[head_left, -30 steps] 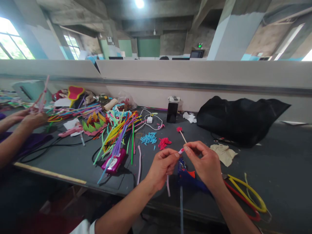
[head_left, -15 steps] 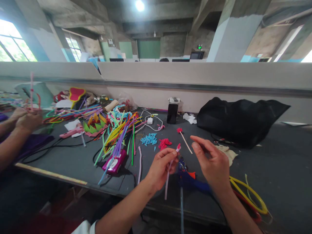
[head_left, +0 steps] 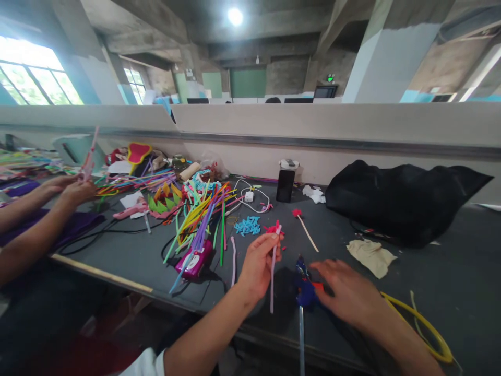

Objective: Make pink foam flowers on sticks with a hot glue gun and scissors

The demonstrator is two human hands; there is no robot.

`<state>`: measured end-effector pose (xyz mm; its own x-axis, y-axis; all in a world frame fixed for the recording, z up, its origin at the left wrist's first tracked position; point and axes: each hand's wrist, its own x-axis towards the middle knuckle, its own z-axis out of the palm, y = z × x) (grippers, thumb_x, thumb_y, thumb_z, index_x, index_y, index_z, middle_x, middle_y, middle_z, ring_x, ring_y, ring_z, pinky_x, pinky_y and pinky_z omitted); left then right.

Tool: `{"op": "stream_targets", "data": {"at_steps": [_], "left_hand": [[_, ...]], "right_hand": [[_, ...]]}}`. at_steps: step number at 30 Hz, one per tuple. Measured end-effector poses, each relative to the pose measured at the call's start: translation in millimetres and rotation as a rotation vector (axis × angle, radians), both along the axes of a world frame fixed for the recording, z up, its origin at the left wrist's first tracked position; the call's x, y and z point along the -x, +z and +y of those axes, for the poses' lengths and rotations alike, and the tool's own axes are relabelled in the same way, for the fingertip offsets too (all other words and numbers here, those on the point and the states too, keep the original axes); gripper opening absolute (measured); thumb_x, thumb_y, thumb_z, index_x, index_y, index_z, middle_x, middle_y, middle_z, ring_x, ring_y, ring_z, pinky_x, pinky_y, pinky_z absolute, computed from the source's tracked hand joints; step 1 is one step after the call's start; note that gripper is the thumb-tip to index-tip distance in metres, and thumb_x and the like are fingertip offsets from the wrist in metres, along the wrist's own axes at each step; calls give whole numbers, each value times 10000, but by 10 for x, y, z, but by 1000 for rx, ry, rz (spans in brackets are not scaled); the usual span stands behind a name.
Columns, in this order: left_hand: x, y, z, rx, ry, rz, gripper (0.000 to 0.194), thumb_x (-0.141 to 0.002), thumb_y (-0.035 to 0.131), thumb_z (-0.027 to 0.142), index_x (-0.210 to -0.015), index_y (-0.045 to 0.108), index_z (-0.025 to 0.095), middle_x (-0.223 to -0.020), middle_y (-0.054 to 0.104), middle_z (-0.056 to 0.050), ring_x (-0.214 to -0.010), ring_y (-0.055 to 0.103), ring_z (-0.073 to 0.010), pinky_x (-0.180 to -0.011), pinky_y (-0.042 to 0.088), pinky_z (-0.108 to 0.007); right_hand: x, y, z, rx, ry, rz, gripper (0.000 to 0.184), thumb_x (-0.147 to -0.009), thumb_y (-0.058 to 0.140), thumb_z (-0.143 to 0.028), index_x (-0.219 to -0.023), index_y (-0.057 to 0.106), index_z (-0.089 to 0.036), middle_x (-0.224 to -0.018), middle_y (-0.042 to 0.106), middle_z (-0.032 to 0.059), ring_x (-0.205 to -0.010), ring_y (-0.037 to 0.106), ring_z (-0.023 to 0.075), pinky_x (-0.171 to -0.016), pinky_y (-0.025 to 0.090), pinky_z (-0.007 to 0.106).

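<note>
left hand [head_left: 256, 262] pinches pink stem [head_left: 273, 284], right hand [head_left: 348, 289]'s half open right by blue glue gun [head_left: 306, 294], careless bump could knock it off desk's front edge [head_left: 102, 272]

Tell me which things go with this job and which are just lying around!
Likely for the job: pale pink stem in the left hand; blue glue gun by the right hand; maybe red pieces.

Probably just lying about: black bag, phone, beige cloth.
</note>
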<state>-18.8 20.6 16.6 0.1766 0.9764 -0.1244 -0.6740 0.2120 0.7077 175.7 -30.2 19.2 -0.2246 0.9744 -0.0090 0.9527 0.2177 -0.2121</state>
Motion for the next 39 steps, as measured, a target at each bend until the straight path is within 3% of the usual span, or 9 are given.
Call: {"op": "stream_targets", "data": {"at_steps": [3,7,15,18,20,24,28,33,39], "left_hand": [[8,3,14,20,3,-10,196,-665,816,269,-764,719,130,-799,640,-26,-601,487,-66,-558,388,-209],[-2,9,21,23,4,-9,228,-641,833,278,-764,717,126,-771,637,-24,-589,482,-65,-539,374,-207],[9,-67,89,9,-9,19,222,-658,822,287,-762,714,124,-699,608,-6,-558,466,-58,-512,349,-199],[18,-78,110,5,7,31,217,-650,823,279,-757,710,128,-720,616,-5,-545,455,-50,-501,336,-196],[20,-73,111,4,8,43,225,-650,822,288,-760,707,129,-729,617,-4,-539,449,-48,-496,329,-196],[16,-42,91,5,0,65,244,-650,821,315,-755,700,131,-707,600,6,-536,445,-51,-497,327,-199],[2,-10,58,-25,-25,84,248,-657,815,322,-749,695,126,-688,591,5,-521,422,-51,-489,312,-204],[-26,9,12,-23,-50,130,253,-643,817,338,-724,691,133,-705,607,-3,-515,423,-55,-504,322,-215],[-59,8,-29,-45,-87,144,255,-636,819,352,-692,688,141,-706,608,-5,-509,419,-54,-513,304,-217]], "right_hand": [[-41,-177,-111,113,23,-45,473,-696,631,-258,-1164,650,-198,-1128,628,112,-1038,596,298,-908,453,411],[-100,-329,-196,124,21,97,424,-737,578,-229,-1158,632,-207,-1172,582,105,-1049,587,248,-936,452,372],[-264,-389,-70,19,-7,466,272,-708,559,-195,-960,658,-205,-1000,643,64,-931,623,219,-883,480,373],[-428,-328,17,136,-135,760,274,-746,588,-295,-997,657,-207,-854,674,33,-708,630,193,-666,516,336],[-484,-240,25,270,-215,1050,322,-759,605,-383,-1013,659,-191,-756,663,32,-556,572,158,-475,443,269],[-352,-18,-66,212,-225,1595,377,-754,654,-433,-1056,656,-207,-950,668,82,-686,581,166,-375,355,202],[-120,80,-147,143,-292,1549,362,-788,687,-456,-1033,660,-190,-876,662,69,-619,572,149,-364,401,214],[-12,50,-179,66,-183,1333,394,-825,628,-548,-939,655,-171,-866,685,80,-433,503,82,-375,422,240],[34,29,-210,68,-205,1309,441,-793,636,-596,-880,659,-164,-809,676,84,-457,530,106,-351,426,245]]}}
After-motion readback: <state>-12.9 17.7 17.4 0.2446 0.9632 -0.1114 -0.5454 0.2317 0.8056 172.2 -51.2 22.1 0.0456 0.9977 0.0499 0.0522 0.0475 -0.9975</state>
